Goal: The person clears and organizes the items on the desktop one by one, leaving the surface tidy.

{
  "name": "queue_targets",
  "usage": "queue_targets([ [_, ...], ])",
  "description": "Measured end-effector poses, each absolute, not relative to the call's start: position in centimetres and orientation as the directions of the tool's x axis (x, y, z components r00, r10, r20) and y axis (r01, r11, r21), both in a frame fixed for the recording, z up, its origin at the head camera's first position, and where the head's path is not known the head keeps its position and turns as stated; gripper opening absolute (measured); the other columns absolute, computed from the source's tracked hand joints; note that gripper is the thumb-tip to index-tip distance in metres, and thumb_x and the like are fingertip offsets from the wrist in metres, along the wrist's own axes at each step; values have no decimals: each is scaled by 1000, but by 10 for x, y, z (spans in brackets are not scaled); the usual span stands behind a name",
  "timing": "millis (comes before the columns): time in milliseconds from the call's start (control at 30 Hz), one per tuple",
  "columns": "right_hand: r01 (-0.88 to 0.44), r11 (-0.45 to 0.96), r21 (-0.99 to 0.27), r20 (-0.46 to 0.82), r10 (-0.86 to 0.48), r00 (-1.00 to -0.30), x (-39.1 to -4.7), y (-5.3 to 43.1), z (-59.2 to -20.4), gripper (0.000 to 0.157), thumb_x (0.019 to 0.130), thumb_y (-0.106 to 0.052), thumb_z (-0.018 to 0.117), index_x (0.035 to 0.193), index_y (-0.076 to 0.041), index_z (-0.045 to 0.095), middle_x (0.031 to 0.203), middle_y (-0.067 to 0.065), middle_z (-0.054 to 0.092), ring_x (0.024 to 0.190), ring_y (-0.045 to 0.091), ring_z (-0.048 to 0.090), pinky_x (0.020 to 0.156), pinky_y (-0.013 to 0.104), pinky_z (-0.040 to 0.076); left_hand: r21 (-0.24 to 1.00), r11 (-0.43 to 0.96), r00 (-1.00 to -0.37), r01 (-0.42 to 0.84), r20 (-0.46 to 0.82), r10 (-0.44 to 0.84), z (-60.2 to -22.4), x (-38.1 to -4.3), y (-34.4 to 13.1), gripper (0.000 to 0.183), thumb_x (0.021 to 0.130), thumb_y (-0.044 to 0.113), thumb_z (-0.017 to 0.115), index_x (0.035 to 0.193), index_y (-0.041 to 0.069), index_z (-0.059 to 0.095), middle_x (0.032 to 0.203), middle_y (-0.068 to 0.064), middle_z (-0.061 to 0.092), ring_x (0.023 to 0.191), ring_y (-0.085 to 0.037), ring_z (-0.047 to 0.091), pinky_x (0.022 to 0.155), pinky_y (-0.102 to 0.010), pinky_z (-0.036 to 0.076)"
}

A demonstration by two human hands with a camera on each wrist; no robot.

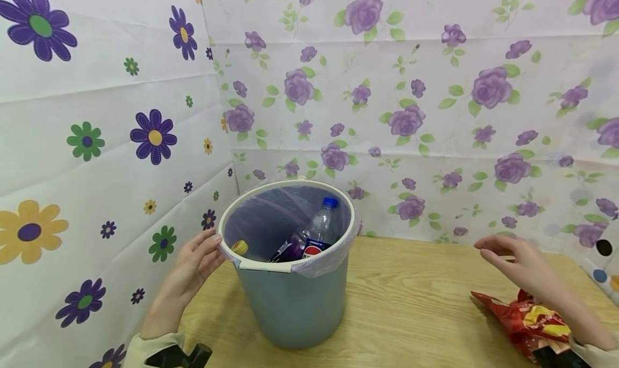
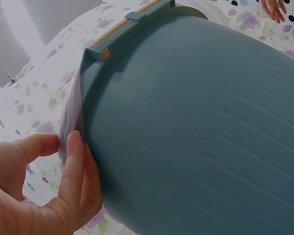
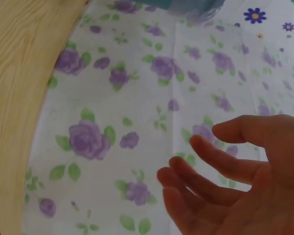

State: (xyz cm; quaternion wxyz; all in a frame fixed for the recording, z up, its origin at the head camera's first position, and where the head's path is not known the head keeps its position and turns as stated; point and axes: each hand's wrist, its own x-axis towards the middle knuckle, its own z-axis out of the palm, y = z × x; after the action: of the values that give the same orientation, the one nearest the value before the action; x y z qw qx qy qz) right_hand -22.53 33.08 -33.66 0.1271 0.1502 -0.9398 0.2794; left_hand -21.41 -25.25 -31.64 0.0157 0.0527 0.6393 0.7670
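Note:
A blue-grey trash bin (image 1: 296, 303) with a cream rim stands on the table, lined with a thin translucent purple bag (image 1: 321, 267). My left hand (image 1: 193, 263) is at the bin's left rim; in the left wrist view its thumb and fingers pinch the bag's folded-over edge (image 2: 71, 117). Inside the bin lie a clear plastic bottle (image 1: 325, 223) with a blue cap, its label partly hidden, and a small yellow item (image 1: 239, 248). My right hand (image 1: 519, 260) hovers over the table at the right, fingers loosely bent and holding nothing. Below its wrist lies a red and yellow snack bag (image 1: 524, 319).
The wood-grain table (image 1: 411, 303) extends to the right of the bin. Behind it hangs a white sheet with purple roses (image 1: 406, 121), and on the left another sheet with colourful daisies (image 1: 111, 185). The bin stands near their corner.

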Motion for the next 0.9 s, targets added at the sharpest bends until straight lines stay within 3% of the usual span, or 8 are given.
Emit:
queue_targets([
  [133, -338, 821, -461, 277, -228, -933, -226, 345, -345, 28, 94, -28, 51, 114, -9, 58, 111, 17, 61, 91, 13, 62, 65, 31, 54, 983, -181, -994, 44, 61, 89, -316, -214, -253, 61, 94, 20, 50, 140, -2, 17, 104, 5, 60, 90, -3, 61, 82, -14, 52],
  [233, -330, 839, -432, 249, -241, -938, -227, 353, -351, 33, 94, -27, 52, 116, -3, 55, 114, 22, 58, 98, 40, 57, 70, 47, 53, 983, -177, -994, 44, 61, 92, -316, -214, -254, 61, 94, 20, 51, 140, -2, 17, 104, 5, 60, 90, -3, 61, 82, -14, 52],
  [300, -319, 852, -416, 217, -247, -944, -227, 358, -355, 36, 93, -27, 52, 117, 0, 54, 115, 25, 57, 99, 47, 53, 70, 53, 51, 983, -176, -994, 42, 60, 94, -316, -214, -254, 61, 94, 20, 51, 140, -2, 17, 104, 5, 60, 90, -3, 61, 82, -14, 52],
  [400, -301, 876, -377, 176, -251, -952, -226, 365, -361, 40, 91, -28, 56, 116, 3, 54, 113, 26, 57, 96, 46, 54, 69, 51, 51, 983, -180, -993, 47, 65, 99, -316, -213, -254, 58, 94, 20, 51, 138, -1, 19, 103, 5, 60, 90, -3, 62, 81, -14, 52],
  [533, -253, 902, -349, 46, -254, -966, -224, 375, -367, 52, 88, -34, 58, 120, 6, 49, 104, 22, 60, 81, 24, 59, 59, 31, 49, 980, -194, -992, 48, 69, 103, -315, -213, -255, 51, 94, 19, 50, 135, 3, 24, 103, 5, 61, 89, -2, 62, 81, -14, 52],
  [667, -166, 917, -364, -146, -232, -962, -226, 386, -373, 68, 85, -41, 59, 124, 12, 40, 97, 15, 60, 72, 14, 56, 58, 27, 45, 980, -191, -992, 50, 70, 103, -315, -214, -255, 52, 94, 19, 50, 135, 2, 24, 103, 6, 61, 88, -2, 62, 80, -14, 52],
  [733, -132, 914, -384, -221, -230, -948, -228, 393, -379, 74, 83, -40, 62, 126, 14, 37, 93, 13, 59, 73, 16, 55, 60, 30, 45, 982, -184, -992, 51, 71, 101, -316, -214, -255, 53, 94, 19, 50, 136, 1, 23, 103, 5, 61, 88, -2, 62, 80, -13, 52],
  [900, -82, 924, -373, -351, -222, -910, -232, 411, -401, 85, 74, -36, 73, 131, 13, 31, 108, 36, 48, 90, 41, 53, 65, 39, 48, 984, -172, -993, 52, 70, 95, -316, -213, -255, 54, 94, 19, 50, 136, 1, 23, 103, 5, 61, 88, -1, 62, 80, -13, 52],
])
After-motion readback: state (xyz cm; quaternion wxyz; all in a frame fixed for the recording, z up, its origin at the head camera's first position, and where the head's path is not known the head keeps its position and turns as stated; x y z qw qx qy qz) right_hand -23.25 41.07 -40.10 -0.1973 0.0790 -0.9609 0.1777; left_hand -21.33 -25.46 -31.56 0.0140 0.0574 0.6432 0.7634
